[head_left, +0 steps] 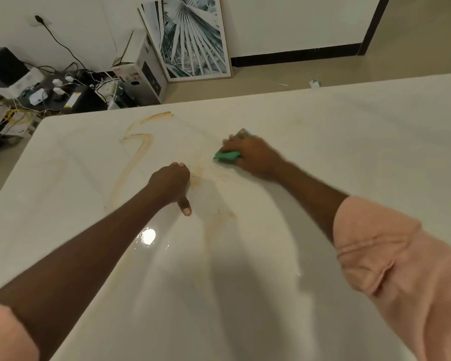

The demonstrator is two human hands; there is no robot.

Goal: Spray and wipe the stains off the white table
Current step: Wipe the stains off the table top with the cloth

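We are mid-wipe: our right hand [248, 155] presses a green cloth [227, 155] flat on the white table [349, 142], fingers curled over it, while our left hand [171, 182] braces beside it — fingers curled under, thumb out, holding nothing. No spray bottle shows. We judge the job barely half done — brown streaks [138, 149] remain well to the left, and a fainter smear [214, 225] lies nearer us.

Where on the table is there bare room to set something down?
Free: the table's right side beyond the right hand and cloth, and the near glossy stretch between the forearms. Crowded: the middle, around the left hand, and the stains far left.
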